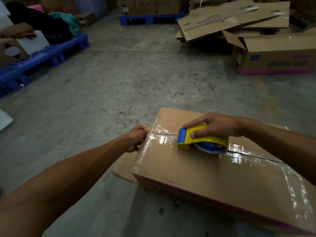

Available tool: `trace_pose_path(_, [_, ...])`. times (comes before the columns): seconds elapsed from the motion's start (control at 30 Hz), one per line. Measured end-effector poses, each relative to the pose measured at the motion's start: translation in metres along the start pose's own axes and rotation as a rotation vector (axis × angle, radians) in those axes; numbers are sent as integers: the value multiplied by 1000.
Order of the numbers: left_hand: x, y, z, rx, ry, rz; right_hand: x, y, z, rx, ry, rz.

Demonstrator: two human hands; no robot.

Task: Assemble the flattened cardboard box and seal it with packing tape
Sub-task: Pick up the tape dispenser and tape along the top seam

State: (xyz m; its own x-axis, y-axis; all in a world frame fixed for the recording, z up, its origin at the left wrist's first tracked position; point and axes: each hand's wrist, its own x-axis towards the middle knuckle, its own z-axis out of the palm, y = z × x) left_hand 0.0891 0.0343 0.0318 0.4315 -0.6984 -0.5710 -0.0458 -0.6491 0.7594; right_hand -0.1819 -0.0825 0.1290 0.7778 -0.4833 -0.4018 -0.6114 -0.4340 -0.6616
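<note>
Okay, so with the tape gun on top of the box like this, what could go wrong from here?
The tape already looks wrinkled near the left hand, so the seal at that end may lift. The right hand holds the tape gun with fingers close to its blue front end, where a cutter may sit. The box rests on a loose cardboard sheet and could slide when pulled.

The left hand (pixel 136 140) is curled into a closed grip, thumb tip pressed against the bent fingers, forearm stretched forward and bare. The right hand (pixel 213 126) is held palm-down in a closed grip, fingers draped forward over the top, thumb laid along the near side, wrist slightly bent.
</note>
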Motion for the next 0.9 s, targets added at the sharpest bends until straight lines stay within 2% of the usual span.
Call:
trace_pose_path(0.13, [2,-35,-9,111,-145,-213,1,3,1,-8,-1,-5])
trace_pose_path(0.2, [-1,-47,-16,120,-102,-267,3,4,1,-12,-4,-10])
trace_pose_path(0.27, [4,-47,-22,35,59,-150,4,5,1,-16,-6,-13])
trace_pose_path(0.33, [8,-35,-24,-20,231,75,6,5,1,-22,-14,-11])
trace_pose_path(0.43, [-10,-13,-11,199,367,419,10,3,0,-28,-21,-6])
trace_pose_path(0.5, [-25,-5,6,307,318,584,11,3,0,-28,-30,2])
trace_pose_path(0.53, [-28,-3,14,344,277,610,11,3,-1,-24,-31,5])
trace_pose_path(0.6, [-30,-7,25,384,212,600,11,5,0,-11,-23,5])
trace_pose_path(0.77, [-33,-15,32,515,206,652,12,4,1,-22,-16,24])
trace_pose_path(0.9, [-40,-23,45,1026,203,790,11,1,0,-39,-20,28])
